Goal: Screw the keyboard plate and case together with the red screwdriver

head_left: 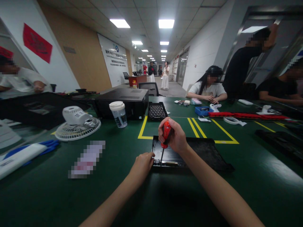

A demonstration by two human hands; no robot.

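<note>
My right hand (pixel 174 135) is wrapped round the red handle of a screwdriver (pixel 165 138), held upright with its tip down on the near left edge of a flat black panel (pixel 203 151) lying on the green table. My left hand (pixel 142 164) is closed, its fingertips pinched at the panel's near left corner, right beside the screwdriver tip. What those fingers hold is too small to make out.
A black tray of small parts (pixel 156 111), a clear jar with a white lid (pixel 118 114), a white desk fan (pixel 77 123) and a black computer case (pixel 123 102) stand further back. Yellow tape lines (pixel 213 129) mark the table. Other people sit at the right and left.
</note>
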